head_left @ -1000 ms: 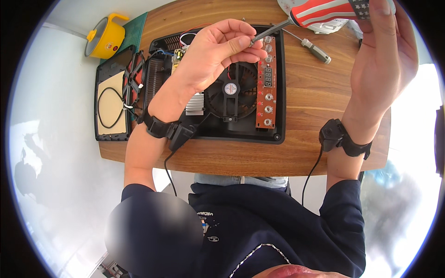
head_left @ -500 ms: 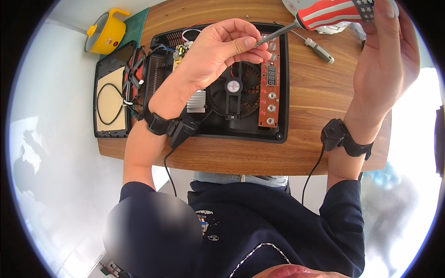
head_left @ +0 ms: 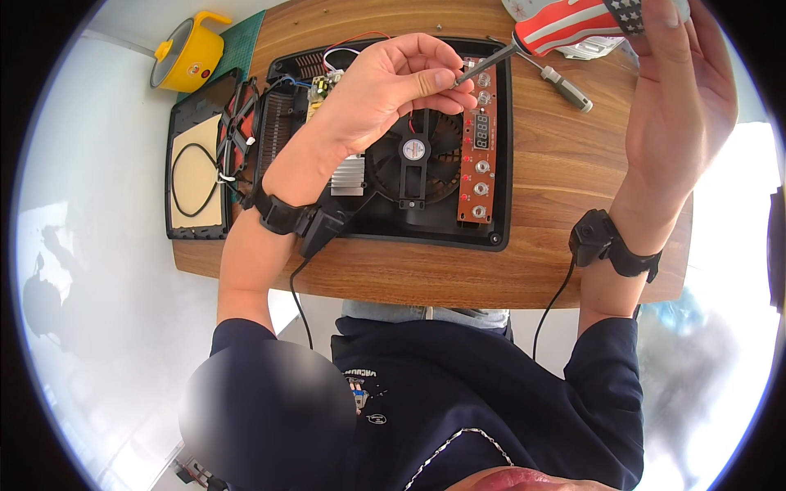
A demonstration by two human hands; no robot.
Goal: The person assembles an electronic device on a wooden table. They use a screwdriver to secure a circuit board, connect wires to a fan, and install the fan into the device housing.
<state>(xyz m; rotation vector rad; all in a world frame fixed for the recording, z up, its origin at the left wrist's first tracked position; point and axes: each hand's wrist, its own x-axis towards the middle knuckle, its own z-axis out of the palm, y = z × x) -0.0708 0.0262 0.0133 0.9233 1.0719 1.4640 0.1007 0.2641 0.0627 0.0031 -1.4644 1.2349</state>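
Observation:
My left hand hovers over an opened black appliance housing, thumb and forefinger pinched on the shaft tip of a screwdriver. Whether a small screw sits at that tip is hidden by the fingers. The screwdriver has a thick red-and-white striped handle with a dark starred band. Its handle end is gripped by my right hand, raised at the upper right, and the shaft slants down to the left. Below the tip runs a brown circuit board with a small display and several buttons. Beside it lies a black cooling fan.
A second screwdriver with a grey handle lies right of the housing. At left rests a black panel with a cream sheet and looped cable. A yellow pot stands by a green mat at the far left.
My right hand and the screwdriver handle have shifted slightly to the left. The left hand keeps its pinch at the shaft tip, nearly still.

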